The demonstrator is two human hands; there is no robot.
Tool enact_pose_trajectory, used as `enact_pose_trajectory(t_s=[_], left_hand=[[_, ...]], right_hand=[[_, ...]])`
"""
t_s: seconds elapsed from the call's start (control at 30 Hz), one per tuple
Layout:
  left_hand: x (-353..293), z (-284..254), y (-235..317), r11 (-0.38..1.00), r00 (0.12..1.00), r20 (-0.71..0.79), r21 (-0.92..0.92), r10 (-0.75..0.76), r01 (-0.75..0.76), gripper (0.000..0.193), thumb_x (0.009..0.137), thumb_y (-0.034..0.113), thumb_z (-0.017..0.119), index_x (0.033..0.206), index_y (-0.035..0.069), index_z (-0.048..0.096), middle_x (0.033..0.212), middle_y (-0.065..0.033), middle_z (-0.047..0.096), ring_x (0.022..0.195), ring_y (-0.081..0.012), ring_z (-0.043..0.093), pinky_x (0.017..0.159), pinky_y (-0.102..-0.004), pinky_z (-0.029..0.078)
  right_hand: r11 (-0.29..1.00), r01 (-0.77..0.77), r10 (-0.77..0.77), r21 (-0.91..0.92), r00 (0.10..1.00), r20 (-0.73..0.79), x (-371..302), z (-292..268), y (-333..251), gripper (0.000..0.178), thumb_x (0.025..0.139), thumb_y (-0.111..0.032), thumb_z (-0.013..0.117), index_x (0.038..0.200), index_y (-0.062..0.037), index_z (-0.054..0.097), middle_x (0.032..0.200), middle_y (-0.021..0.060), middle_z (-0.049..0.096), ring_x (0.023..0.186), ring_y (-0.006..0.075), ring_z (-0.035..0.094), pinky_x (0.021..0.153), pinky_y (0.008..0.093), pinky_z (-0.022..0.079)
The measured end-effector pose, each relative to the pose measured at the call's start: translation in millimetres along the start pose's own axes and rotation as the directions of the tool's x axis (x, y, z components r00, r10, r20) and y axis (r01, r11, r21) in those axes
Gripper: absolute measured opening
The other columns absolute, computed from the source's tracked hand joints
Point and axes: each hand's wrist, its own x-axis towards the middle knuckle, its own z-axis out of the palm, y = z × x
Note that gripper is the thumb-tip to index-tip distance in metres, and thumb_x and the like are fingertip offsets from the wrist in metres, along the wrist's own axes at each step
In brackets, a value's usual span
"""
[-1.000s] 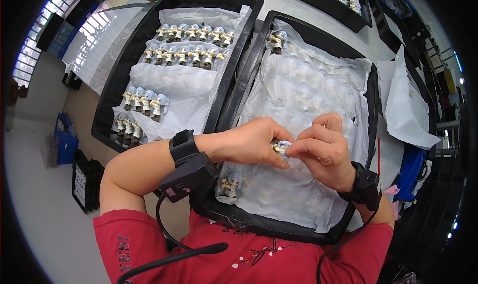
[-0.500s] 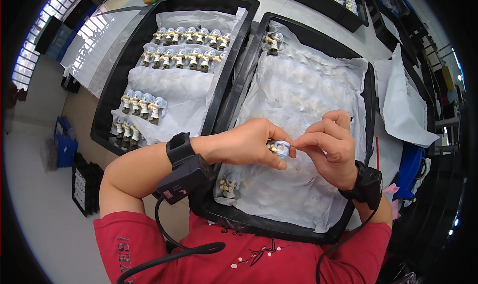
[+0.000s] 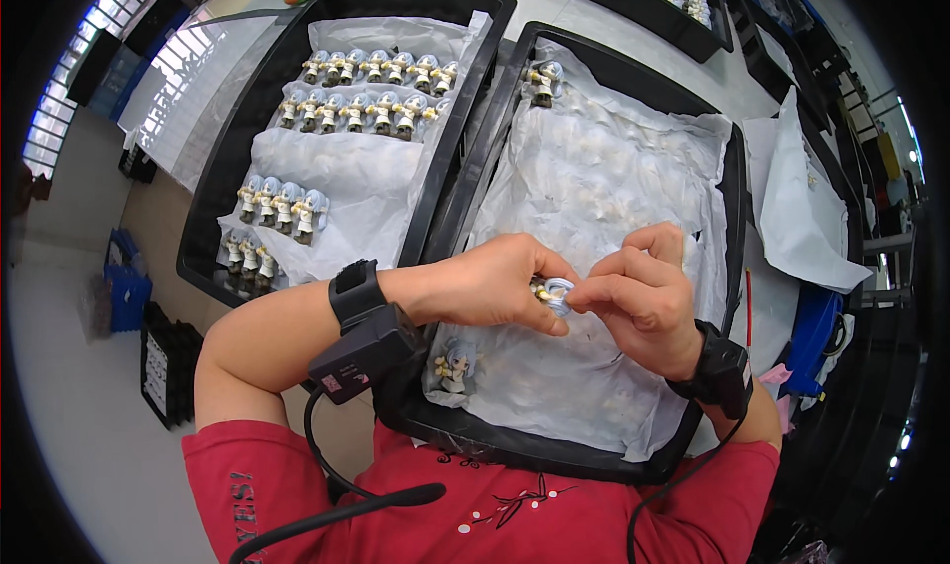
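Note:
My left hand (image 3: 495, 282) is closed round a small figurine (image 3: 557, 295) with pale blue-white hair, held over the right-hand tray (image 3: 740, 218). Only its head and a bit of its front show between thumb and fingers. Thumb and forefinger of my right hand (image 3: 643, 295) are pinched together against the side of the figurine's head; anything between those fingertips is too small to make out. White tissue paper (image 3: 594, 178) lines this tray, with faint lumpy shapes under it. Another figurine (image 3: 456, 366) lies at its near left corner, and one more (image 3: 544, 83) at its far left corner.
To the left, a black tray (image 3: 213, 198) holds several rows of similar figurines (image 3: 381, 114) on white paper. A further black bin (image 3: 633, 10) with figurines stands at the back. White sheets (image 3: 807, 198) hang at the right. Cables run from both wrist devices.
My right hand has moved left, bringing its pinched fingertips onto the figurine's head. The left hand keeps its hold, almost still.

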Motion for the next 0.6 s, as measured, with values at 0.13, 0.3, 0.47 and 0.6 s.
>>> enact_pose_trajectory(t_s=[0.13, 0.3, 0.47, 0.6], left_hand=[[-0.8, 0.2, 2.3, 1.0, 1.0, 0.006, -0.003, -0.019, 0.019, 0.03, 0.075, 0.013, 0.075, 0.101, -0.001, 0.067, 0.085, -0.001, 0.066, 0.077, -0.0043, 0.054, 0.07, -0.0223, 0.046], [0.1, 0.9, -1.7, 1.0, 1.0, 0.003, -0.015, 0.001, -0.001, 0.03, 0.075, 0.012, 0.075, 0.1, -0.002, 0.067, 0.084, -0.0002, 0.065, 0.076, -0.004, 0.053, 0.069, -0.0222, 0.045], [0.6, 1.6, -1.3, 1.0, 1.0, -0.01, 0.003, -0.005, 0.005, 0.029, 0.075, 0.012, 0.075, 0.1, -0.001, 0.067, 0.085, -0.0002, 0.065, 0.077, -0.0038, 0.053, 0.069, -0.0223, 0.045], [0.1, 0.4, -0.3, 1.0, 1.0, 0.009, -0.007, -0.004, 0.004, 0.03, 0.075, 0.012, 0.075, 0.101, -0.001, 0.067, 0.085, -0.0008, 0.066, 0.077, -0.0041, 0.054, 0.07, -0.0229, 0.046]], right_hand=[[1.0, 0.015, -0.015, 0.017, 1.0, 0.004, 0.2, 0.5, 0.7, 0.024, 0.06, -0.007, 0.076, 0.079, -0.0187, 0.069, 0.08, -0.01, 0.06, 0.083, 0.0164, 0.049, 0.081, 0.0348, 0.028], [1.0, 0.019, -0.019, -0.021, 1.0, 0.015, -0.3, -0.6, 0.3, 0.025, 0.059, -0.007, 0.076, 0.079, -0.0194, 0.069, 0.079, -0.0101, 0.06, 0.084, 0.0166, 0.049, 0.081, 0.0352, 0.028], [1.0, 0.016, -0.016, -0.002, 1.0, 0.014, -1.0, -0.2, 2.6, 0.025, 0.059, -0.008, 0.076, 0.079, -0.0198, 0.069, 0.079, -0.0104, 0.06, 0.084, 0.0166, 0.049, 0.081, 0.0352, 0.028], [1.0, 0.014, -0.014, -0.01, 1.0, 0.015, -1.1, 0.2, 2.5, 0.024, 0.06, -0.008, 0.076, 0.079, -0.0196, 0.069, 0.079, -0.0104, 0.06, 0.084, 0.0168, 0.048, 0.081, 0.0352, 0.028]])
